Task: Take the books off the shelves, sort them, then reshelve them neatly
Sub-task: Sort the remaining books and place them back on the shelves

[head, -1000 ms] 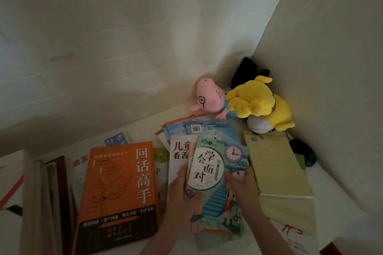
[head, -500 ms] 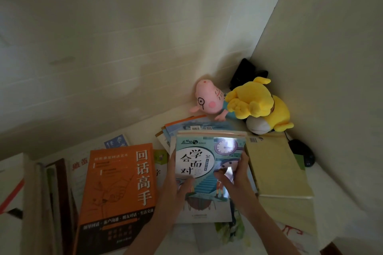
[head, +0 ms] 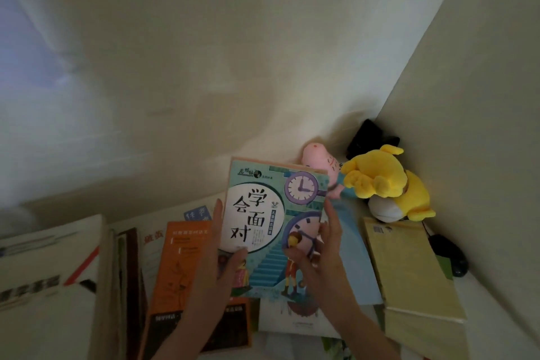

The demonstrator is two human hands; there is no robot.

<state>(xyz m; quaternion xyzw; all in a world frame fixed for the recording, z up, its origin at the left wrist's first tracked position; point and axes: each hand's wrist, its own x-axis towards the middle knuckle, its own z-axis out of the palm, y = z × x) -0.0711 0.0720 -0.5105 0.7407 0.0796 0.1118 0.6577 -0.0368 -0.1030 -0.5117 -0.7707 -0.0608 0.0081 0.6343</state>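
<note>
Together, left hand and right hand are gripping a teal clock-illustrated paperback — yellow plush toy lying at two o'clock.

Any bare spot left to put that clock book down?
A bare strip along the back wall behind the orange book, and a patch by the side wall beside the yellow book and black mouse. Under the clock book it is crowded.

Pink plush, lower face behind the teal book
</note>
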